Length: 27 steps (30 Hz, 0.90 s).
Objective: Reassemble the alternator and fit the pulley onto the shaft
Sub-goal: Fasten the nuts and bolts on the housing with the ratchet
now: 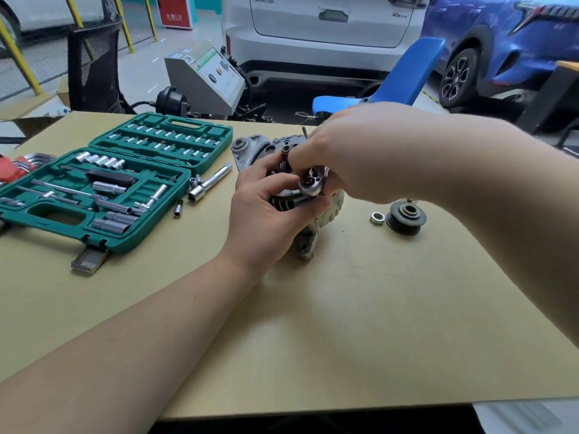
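We see both hands hiding most of the alternator point(316, 233); the red key set point(18, 167) is cut off at left.

The bench point(344, 324) is pale tan. On it lies a dark green socket case point(50, 220) filled with shiny silver sockets point(100, 160). The alternator point(316, 227) is dull grey, mottled with whitish grime. The pulley point(406, 218) is dark grey-black with grooved ribs, the nut point(377, 218) beside it bright silver. Behind stand a blue chair point(404, 76), a white car point(322, 36) and a blue car point(501, 42).
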Tool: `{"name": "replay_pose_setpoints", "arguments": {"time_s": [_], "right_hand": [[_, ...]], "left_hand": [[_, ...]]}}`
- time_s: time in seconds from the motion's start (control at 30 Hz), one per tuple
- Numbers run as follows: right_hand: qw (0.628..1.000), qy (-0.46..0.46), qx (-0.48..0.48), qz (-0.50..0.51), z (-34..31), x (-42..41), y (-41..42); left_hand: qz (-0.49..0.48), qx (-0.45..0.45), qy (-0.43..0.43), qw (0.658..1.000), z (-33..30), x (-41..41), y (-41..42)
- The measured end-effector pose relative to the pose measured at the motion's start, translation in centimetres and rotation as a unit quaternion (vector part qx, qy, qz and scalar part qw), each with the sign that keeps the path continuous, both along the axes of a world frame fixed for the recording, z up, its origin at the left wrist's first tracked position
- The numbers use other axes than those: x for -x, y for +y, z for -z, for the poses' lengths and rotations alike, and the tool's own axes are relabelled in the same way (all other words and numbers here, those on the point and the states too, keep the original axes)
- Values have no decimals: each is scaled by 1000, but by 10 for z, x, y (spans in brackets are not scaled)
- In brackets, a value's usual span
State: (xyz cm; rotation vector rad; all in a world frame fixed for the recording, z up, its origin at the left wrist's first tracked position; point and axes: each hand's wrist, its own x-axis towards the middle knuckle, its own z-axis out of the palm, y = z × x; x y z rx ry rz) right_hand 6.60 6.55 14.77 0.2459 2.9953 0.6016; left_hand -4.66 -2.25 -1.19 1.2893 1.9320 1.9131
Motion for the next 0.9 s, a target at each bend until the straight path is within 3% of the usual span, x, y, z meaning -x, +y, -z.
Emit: {"name": "replay_pose_setpoints", "arguments": {"time_s": [0.2, 0.43, 0.7, 0.9], "right_hand": [[997, 37, -63, 28, 4, -2, -3], [998, 46, -31, 32, 8, -4, 6], [995, 16, 94, -15, 4, -10, 29], [997, 12, 69, -40, 7, -16, 28]], "left_hand": [[-4, -26, 12, 1000, -2, -5, -2], [-8, -23, 16, 1000, 4, 0, 2], [-13, -12, 44, 999, 5, 2, 2], [-15, -10, 69, 997, 3, 3, 1]]}}
